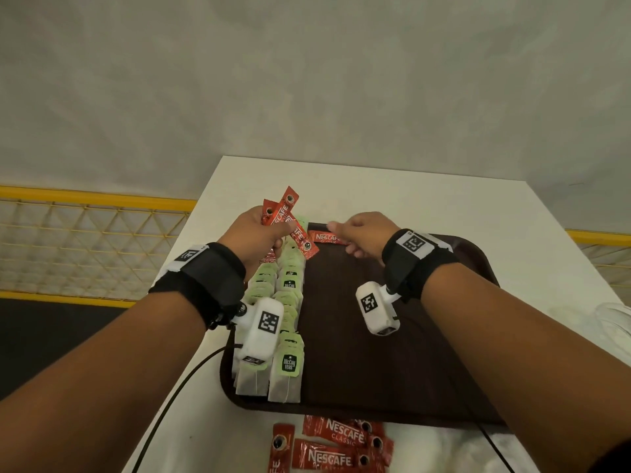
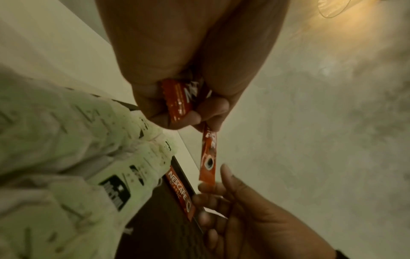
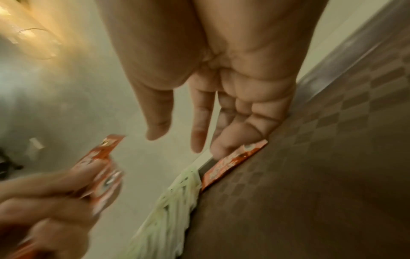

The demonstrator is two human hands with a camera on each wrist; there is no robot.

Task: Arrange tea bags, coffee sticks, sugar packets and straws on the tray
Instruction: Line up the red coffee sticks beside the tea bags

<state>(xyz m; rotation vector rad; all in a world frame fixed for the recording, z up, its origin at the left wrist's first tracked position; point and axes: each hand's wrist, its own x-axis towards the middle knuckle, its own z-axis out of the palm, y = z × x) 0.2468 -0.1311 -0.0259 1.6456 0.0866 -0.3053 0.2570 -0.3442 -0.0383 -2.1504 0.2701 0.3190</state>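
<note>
A dark brown tray [image 1: 375, 353] lies on the white table [image 1: 409, 199]. Two rows of green-tagged tea bags [image 1: 288, 302] run along its left side. My left hand [image 1: 256, 233] hovers over the tray's far left corner and grips several red coffee sticks [image 1: 283, 209], fanned out; one of them [image 2: 208, 154] hangs down from the fingers. At the tray's far edge my right hand [image 1: 362, 233] has straight fingers, and a fingertip [image 3: 221, 149] presses on a single coffee stick [image 1: 326, 237] lying flat beside the tea bags [image 3: 177, 201].
More coffee sticks [image 1: 334, 445] lie loose on the table in front of the tray's near edge. A black cable [image 1: 177, 387] crosses the table's left front. A yellow railing with mesh [image 1: 85, 233] stands beyond the table's left edge.
</note>
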